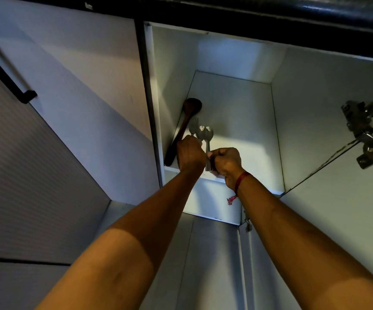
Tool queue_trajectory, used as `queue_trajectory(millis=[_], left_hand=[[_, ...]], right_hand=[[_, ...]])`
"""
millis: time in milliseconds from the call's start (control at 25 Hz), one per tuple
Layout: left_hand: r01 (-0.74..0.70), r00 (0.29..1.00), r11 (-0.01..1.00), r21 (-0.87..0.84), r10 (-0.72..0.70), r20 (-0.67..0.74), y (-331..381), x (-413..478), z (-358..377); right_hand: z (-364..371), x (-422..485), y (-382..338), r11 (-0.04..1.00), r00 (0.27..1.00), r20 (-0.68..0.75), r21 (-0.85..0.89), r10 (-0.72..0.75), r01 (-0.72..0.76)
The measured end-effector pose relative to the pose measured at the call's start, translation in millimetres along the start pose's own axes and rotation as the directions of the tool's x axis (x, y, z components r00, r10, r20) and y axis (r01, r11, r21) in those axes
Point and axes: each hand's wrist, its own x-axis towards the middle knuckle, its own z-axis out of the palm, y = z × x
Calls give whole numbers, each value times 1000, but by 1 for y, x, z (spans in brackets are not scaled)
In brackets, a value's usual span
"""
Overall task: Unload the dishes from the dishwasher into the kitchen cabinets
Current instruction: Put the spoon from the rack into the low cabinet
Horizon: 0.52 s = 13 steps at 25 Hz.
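Observation:
Both my arms reach up into an open white upper cabinet (pixel 232 108). My left hand (pixel 191 154) is closed around a metal fork (pixel 194 128) whose tines stick up above the fist. My right hand (pixel 227 163) grips the handles of two metal spoons (pixel 206 133), bowls pointing up. The two hands touch each other just above the front edge of the shelf (pixel 212 178). A dark wooden spoon (pixel 184 128) leans against the cabinet's left inner wall, right beside my left hand. A red thread bracelet circles my right wrist.
The cabinet door (pixel 337 220) stands open at the right, with metal hinges (pixel 366 133) on the side wall. A shut white cabinet door with a black bar handle (pixel 4 66) is on the left. A dark ceiling strip runs along the top.

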Motion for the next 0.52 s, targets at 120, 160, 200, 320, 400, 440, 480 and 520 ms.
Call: queue_trajectory(millis=[120,160,200,320,400,440,480,520], left_hand=[[-24,998,1000,4,23,63,-2,4,-2],[-21,998,1000,-21,22,64,-2,5,-2],[-15,997,999,-36,18,80,-2,6,-1],[-30,993,999,-38,34,115,-1,6,-1],[-18,991,997,-78,28,127,-2,6,-1],[-21,991,996,-81,32,131,-3,5,-2],[-22,991,997,-75,32,133,-3,5,-3],[-23,990,997,-75,33,136,-4,4,-3]], right_hand=[[7,-1,-3,999,1000,7,-30,-22,22],[9,-1,-4,998,1000,-3,-47,-29,29],[11,0,-5,998,999,-19,-62,-34,33],[17,0,-6,995,997,-73,-92,-39,32],[20,1,-5,991,994,-90,-125,-59,48],[21,1,-4,988,993,-97,-143,-72,58],[22,2,-3,987,991,-106,-149,-79,63],[23,2,-2,987,990,-116,-149,-85,67]])
